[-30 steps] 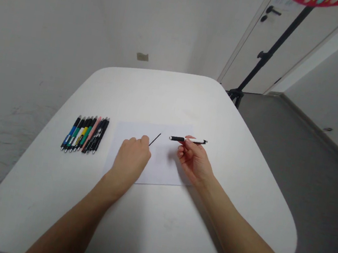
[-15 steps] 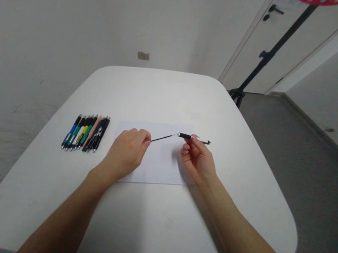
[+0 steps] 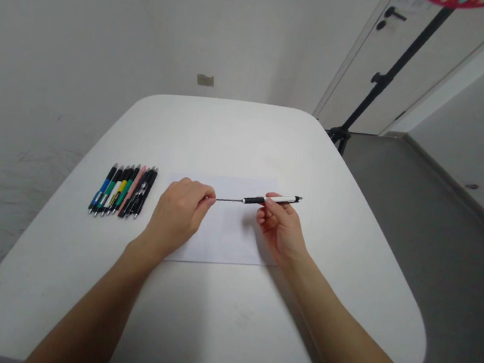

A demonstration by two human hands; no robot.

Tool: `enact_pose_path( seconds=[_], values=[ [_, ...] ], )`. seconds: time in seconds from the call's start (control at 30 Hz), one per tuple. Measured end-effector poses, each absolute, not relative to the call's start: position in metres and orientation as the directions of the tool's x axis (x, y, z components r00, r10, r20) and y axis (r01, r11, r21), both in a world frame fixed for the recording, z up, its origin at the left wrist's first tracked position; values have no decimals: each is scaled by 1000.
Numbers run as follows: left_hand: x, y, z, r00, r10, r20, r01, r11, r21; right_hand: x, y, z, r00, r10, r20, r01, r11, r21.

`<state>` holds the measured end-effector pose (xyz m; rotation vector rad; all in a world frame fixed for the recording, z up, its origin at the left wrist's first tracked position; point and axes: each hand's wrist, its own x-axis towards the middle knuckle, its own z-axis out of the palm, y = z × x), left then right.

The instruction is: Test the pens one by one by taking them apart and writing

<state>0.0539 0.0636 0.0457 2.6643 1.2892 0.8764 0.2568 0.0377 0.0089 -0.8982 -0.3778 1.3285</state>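
Pinched between the thumb and fingers of my left hand [image 3: 181, 212] is a thin dark pen refill [image 3: 229, 200]. Its right end meets the open front end of a pen barrel [image 3: 282, 200]; how far it reaches inside is hidden. The barrel is white with a black grip section and lies nearly level in the fingertips of my right hand [image 3: 279, 226]. Both hands are above a sheet of white paper [image 3: 215, 244]. The refill's left end is covered by my left fingers.
Left of the paper, several pens [image 3: 121, 191] lie side by side, coloured blue, green, white, yellow, pink and black. They rest on a white table [image 3: 240, 325] with rounded corners. A black stand [image 3: 371, 97] rises behind the table's right side, near a door.
The refill has gone from slanted to almost level, and less of it shows between my hands. The barrel has shifted slightly left and its front end has dipped.
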Motion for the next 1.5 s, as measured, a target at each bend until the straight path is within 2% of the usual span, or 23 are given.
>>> enact_pose_path(
  seconds=[0.27, 0.47, 0.7, 1.0, 1.13, 1.37, 1.5],
  values=[
    [66, 61, 34, 487, 663, 568, 603, -726, 331, 245, 32, 9, 176, 952, -249, -671, -69, -738],
    [61, 63, 32, 393, 674, 625, 524, -723, 450, 247, 34, 10, 136, 925, -355, -782, -120, -612],
    [56, 66, 32, 355, 672, 650, 537, -716, 447, 253, 36, 10, 122, 903, -413, -844, -124, -521],
    [57, 66, 36, 304, 655, 692, 521, -723, 455, 252, 35, 11, 57, 917, -394, -878, -143, -457],
    [60, 64, 37, 260, 654, 710, 520, -715, 468, 250, 34, 11, 45, 922, -384, -860, -160, -486],
    [69, 61, 40, 284, 567, 773, 465, -787, 406, 246, 32, 11, 37, 930, -365, -826, -177, -535],
    [71, 59, 41, 298, 567, 768, 469, -787, 400, 245, 32, 12, 35, 935, -352, -814, -178, -553]
  ],
)
